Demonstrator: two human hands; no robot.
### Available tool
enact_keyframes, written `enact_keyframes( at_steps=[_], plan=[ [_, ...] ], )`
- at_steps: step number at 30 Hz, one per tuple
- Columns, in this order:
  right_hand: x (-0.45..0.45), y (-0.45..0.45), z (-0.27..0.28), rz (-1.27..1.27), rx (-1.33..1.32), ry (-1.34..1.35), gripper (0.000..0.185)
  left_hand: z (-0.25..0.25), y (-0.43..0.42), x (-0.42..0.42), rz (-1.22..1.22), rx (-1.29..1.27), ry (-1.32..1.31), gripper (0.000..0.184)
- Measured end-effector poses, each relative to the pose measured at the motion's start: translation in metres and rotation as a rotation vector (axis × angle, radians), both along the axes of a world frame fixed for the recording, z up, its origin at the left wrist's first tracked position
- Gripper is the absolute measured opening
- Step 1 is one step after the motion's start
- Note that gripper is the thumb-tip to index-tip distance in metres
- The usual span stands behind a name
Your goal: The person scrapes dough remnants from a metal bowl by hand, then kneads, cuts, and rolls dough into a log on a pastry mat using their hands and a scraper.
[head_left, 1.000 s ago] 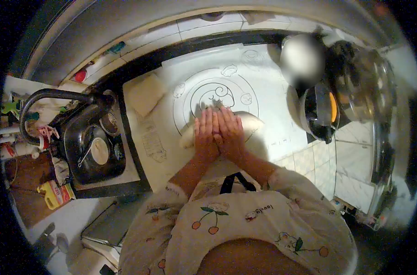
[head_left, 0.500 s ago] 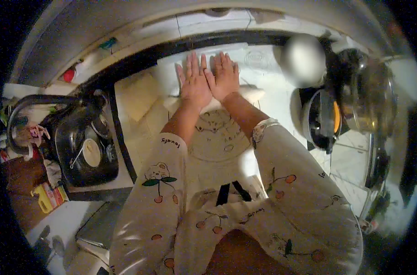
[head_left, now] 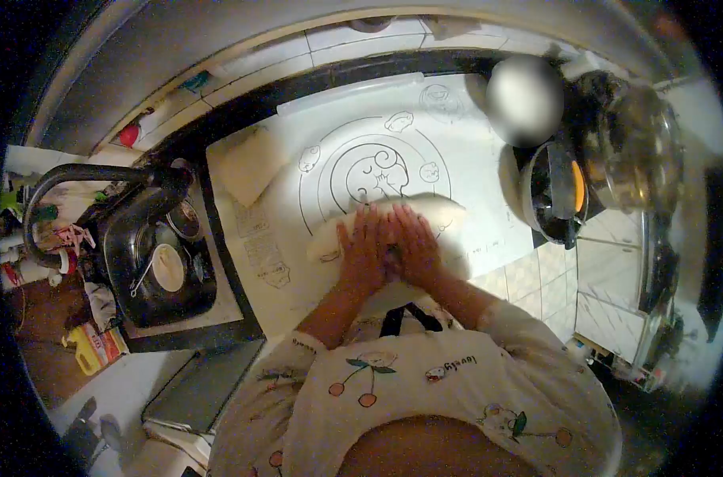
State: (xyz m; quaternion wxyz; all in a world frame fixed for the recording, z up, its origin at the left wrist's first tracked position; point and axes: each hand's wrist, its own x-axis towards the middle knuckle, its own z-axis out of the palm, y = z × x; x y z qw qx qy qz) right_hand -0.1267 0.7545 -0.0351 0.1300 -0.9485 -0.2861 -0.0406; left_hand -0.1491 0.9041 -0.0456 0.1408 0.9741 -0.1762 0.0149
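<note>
A long roll of pale dough [head_left: 323,238] lies crosswise on a white printed baking mat [head_left: 480,183]. On its near side and middle rest my left hand [head_left: 363,253] and my right hand [head_left: 415,245], side by side. Both palms face down, with fingers stretched forward over the dough and thumbs close together. The middle of the roll is hidden under them, while both ends stick out at the sides. Neither hand grips it. Circles and a cartoon figure are printed on the mat beyond the dough.
At the left, a dark sink [head_left: 151,294] with a black faucet [head_left: 91,173] holds a light bowl [head_left: 168,267]. A flat beige piece [head_left: 250,167] lies on the mat's left corner. To the right stand a blurred white round object [head_left: 524,99] and a dark container [head_left: 548,195] with an orange part.
Both hands have drawn back toward my body from the far edge of the mat. The dough has come nearer too, uncovering the printed figure.
</note>
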Motion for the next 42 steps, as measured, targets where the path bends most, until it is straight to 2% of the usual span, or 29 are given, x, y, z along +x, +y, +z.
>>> enact_keyframes(
  at_steps=[3,5,7,8,9,11,12,14,16,17,19,22,25,27,30,33,37,40,42],
  plan=[
    [0.05,0.001,-0.015,-0.015,0.196,-0.023,0.063,0.009,0.002,0.049,0.069,0.018,-0.129,0.075],
    [0.085,0.006,0.01,-0.023,0.066,0.052,0.058,0.0,0.005,0.078,0.089,0.016,-0.199,0.072],
    [0.109,0.008,0.008,-0.038,0.028,0.061,0.052,0.005,0.014,0.104,0.097,0.019,-0.184,0.068],
    [0.123,0.008,0.002,-0.054,0.055,0.056,0.054,0.016,0.016,0.118,0.115,-0.027,-0.06,0.069],
    [0.133,0.009,0.001,-0.065,0.082,0.049,0.057,0.023,0.02,0.125,0.141,-0.053,-0.049,0.072],
    [0.139,0.014,0.012,-0.211,0.137,-0.035,0.056,0.021,0.024,0.126,0.224,-0.047,-0.101,0.074],
    [0.134,0.009,0.01,-0.184,0.011,-0.062,0.056,0.023,0.025,0.117,0.202,0.019,-0.103,0.076],
    [0.099,0.001,0.019,-0.172,0.074,-0.003,0.053,0.026,0.026,0.08,0.158,0.15,-0.107,0.081],
    [0.06,-0.011,0.023,-0.181,0.036,0.064,0.061,0.034,0.027,0.029,0.138,-0.036,-0.052,0.088],
    [0.038,-0.02,0.019,-0.203,-0.036,0.107,0.069,0.039,0.027,0.002,0.124,-0.027,0.006,0.089],
    [0.009,-0.037,0.008,-0.183,-0.038,0.076,0.07,0.044,0.027,-0.028,0.099,-0.017,0.107,0.091],
    [0.027,-0.042,0.012,-0.179,-0.012,0.104,0.068,0.012,0.04,-0.004,0.203,-0.007,-0.08,0.09],
    [0.085,-0.035,0.021,-0.219,0.11,0.043,0.058,0.029,0.057,0.061,0.409,-0.114,-0.014,0.089],
    [0.127,-0.034,0.01,-0.303,0.158,0.033,0.055,0.019,0.074,0.09,0.396,-0.034,-0.079,0.088],
    [0.13,-0.041,0.003,-0.219,0.138,-0.055,0.053,0.013,0.08,0.074,0.293,-0.028,-0.075,0.088],
    [0.073,-0.06,0.012,-0.134,0.198,0.046,0.054,0.003,0.081,0.017,0.213,-0.03,-0.029,0.093],
    [0.02,-0.083,0.001,-0.193,0.13,0.218,0.056,0.015,0.078,-0.034,0.145,-0.076,0.037,0.098],
    [0.046,-0.079,0.014,-0.172,0.159,0.176,0.055,0.024,0.089,-0.003,0.162,-0.123,0.039,0.094],
    [0.085,-0.072,0.008,-0.193,0.215,0.079,0.05,0.019,0.1,0.038,0.156,-0.191,-0.162,0.09]
  ],
)
